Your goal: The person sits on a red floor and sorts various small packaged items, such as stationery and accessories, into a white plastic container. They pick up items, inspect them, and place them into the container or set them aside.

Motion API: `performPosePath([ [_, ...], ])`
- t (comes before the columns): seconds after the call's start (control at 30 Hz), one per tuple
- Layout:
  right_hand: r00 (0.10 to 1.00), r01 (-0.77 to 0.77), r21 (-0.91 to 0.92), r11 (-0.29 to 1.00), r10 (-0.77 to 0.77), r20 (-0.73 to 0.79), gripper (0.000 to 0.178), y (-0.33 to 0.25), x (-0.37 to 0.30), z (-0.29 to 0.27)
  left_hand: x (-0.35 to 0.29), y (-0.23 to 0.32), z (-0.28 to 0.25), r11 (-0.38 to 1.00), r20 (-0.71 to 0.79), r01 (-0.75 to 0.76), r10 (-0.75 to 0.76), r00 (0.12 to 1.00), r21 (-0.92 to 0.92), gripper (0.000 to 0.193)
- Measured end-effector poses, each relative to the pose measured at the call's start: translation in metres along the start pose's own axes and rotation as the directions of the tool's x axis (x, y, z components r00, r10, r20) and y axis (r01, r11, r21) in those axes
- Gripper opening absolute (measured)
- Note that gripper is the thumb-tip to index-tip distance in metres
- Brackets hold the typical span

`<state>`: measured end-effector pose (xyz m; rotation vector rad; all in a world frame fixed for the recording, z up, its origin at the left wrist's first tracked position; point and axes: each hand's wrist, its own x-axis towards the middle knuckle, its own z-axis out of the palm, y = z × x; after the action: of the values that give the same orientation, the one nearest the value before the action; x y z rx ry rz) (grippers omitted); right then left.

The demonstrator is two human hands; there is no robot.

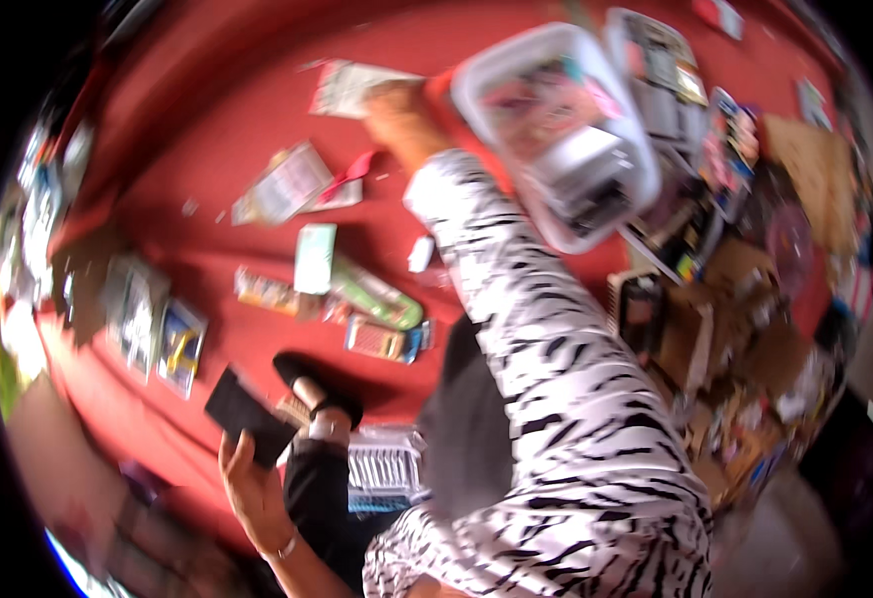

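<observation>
My left hand (257, 498) is at the lower left, its fingers closed on the edge of a flat black rectangular piece (247, 409), whose kind I cannot make out. My right arm, in a white sleeve with black stripes, stretches far forward over the red cloth. At its end my right hand (403, 122) lies at a flat white packet (339, 90) with a reddish edge. Motion blurs those fingers, so their grip cannot be made out. Just nearer lie a pale packet (287, 184) and a red ribbon-like strip (349, 176).
Beside my right arm stands a white plastic bin (646, 194) of mixed small items; another clear box (698, 130) is behind it. Cardboard and loose goods (755, 339) crowd the right. A green package (381, 296) and blister packs (182, 344) lie on the red cloth (207, 130).
</observation>
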<state>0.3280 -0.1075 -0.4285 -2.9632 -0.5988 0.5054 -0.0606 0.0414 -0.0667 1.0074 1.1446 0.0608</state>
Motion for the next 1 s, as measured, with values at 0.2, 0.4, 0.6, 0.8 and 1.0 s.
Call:
performPosePath([
  [0.2,0.98,-0.179,0.075,0.981,0.185,-0.072,0.066,0.004,-0.014,-0.028,0.003,-0.013,-0.006,0.999,-0.009,0.031,-0.031,0.999,0.016,0.022],
  [0.4,0.975,-0.077,0.003,0.997,0.076,-0.208,0.042,0.003,-0.013,-0.024,0.006,-0.007,0.002,0.999,-0.032,0.011,-0.009,0.999,0.052,0.017],
  [0.6,0.941,-0.147,0.128,0.981,0.178,-0.289,0.02,-0.012,-0.035,-0.034,0.007,-0.012,-0.003,0.965,0.11,-0.163,0.143,0.984,0.203,0.026],
  [0.8,0.974,0.115,0.291,0.95,-0.051,-0.219,0.013,-0.014,-0.072,-0.087,-0.005,-0.015,0.008,0.928,0.194,-0.267,0.221,0.956,0.26,0.03],
  [1.0,0.937,0.279,0.378,0.883,-0.165,-0.307,0.017,0.001,-0.14,-0.126,-0.008,0.005,0.013,0.984,0.046,-0.001,0.009,0.999,-0.179,0.023],
])
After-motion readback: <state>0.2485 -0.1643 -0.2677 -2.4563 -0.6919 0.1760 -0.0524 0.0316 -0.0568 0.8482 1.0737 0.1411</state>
